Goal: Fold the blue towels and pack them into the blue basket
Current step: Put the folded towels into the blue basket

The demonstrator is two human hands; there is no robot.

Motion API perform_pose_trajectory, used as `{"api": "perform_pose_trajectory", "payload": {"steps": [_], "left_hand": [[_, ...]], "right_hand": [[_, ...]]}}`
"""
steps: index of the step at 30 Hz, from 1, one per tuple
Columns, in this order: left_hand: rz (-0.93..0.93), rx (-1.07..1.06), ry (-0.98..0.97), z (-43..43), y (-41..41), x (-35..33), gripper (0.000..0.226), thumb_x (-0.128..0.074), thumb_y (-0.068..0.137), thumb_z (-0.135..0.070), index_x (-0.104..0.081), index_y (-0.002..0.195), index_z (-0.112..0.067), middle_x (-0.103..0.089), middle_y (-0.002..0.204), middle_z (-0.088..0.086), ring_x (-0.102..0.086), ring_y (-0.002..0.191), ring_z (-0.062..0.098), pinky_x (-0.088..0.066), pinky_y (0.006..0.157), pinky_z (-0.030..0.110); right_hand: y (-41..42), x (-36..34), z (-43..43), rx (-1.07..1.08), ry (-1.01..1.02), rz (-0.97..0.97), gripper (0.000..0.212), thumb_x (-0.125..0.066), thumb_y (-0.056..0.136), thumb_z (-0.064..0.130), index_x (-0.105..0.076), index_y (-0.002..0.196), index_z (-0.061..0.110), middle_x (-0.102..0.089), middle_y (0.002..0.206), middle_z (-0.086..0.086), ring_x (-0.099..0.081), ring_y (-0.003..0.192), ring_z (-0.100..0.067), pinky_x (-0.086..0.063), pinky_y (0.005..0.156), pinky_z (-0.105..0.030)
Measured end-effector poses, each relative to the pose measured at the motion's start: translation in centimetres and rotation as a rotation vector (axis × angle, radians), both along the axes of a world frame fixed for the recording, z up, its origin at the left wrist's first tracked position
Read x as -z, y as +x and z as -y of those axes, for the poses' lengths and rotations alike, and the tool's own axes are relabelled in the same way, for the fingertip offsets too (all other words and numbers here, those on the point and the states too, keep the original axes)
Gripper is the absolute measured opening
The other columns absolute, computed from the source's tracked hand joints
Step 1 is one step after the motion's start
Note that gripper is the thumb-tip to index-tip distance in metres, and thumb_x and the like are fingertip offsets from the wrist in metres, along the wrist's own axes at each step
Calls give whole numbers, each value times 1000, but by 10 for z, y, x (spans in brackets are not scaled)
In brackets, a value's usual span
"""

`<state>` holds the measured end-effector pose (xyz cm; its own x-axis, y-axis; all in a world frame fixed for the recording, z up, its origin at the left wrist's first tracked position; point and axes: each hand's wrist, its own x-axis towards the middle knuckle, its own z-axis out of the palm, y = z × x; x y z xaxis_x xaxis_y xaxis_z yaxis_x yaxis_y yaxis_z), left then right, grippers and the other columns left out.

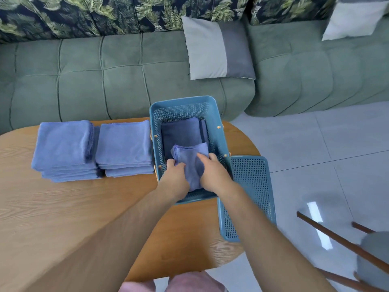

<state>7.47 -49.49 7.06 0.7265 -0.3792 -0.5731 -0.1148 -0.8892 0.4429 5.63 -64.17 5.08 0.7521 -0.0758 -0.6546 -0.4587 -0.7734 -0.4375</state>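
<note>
While my left hand [175, 171] and right hand [212, 171] grip a folded towel [190, 157], fingers [171, 163] curled round it, low inside the blue basket [183, 101], I am mid-packing — next, I judge, lay it flat by the darker towel [181, 131] and let go.

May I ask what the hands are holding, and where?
A folded blue towel in the blue basket: left hand grips its left edge, right hand its right side.

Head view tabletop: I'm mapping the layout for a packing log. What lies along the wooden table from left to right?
Leftmost stack of folded blue towels → second stack of folded blue towels → blue perforated plastic basket, where the left hand and right hand hold a folded blue towel → flat blue perforated lid.
</note>
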Motion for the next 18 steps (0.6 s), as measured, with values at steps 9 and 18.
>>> {"api": "perform_pose_trajectory", "payload": {"steps": [9, 18], "left_hand": [[-36, -78, 98, 3, 2, 13, 40, -45, 95, -2, -57, 132, -11, -40, 145, 8, -37, 139, 26, -30, 112, 29], [362, -392, -185, -95, 45, -10, 29, -54, 91, 0, -65, 117, -6, -53, 119, 5, -57, 106, 25, -47, 94, 37]], "right_hand": [[2, 6, -10, -56, -96, -52, 83, -57, 89, 4, -21, 160, 29, -8, 168, -7, -22, 146, -35, -37, 112, -46], [47, -56, -120, -59, 132, 490, 39, -54, 95, 8, -56, 134, 11, -52, 135, -7, -43, 122, -29, -46, 92, -42]]}}
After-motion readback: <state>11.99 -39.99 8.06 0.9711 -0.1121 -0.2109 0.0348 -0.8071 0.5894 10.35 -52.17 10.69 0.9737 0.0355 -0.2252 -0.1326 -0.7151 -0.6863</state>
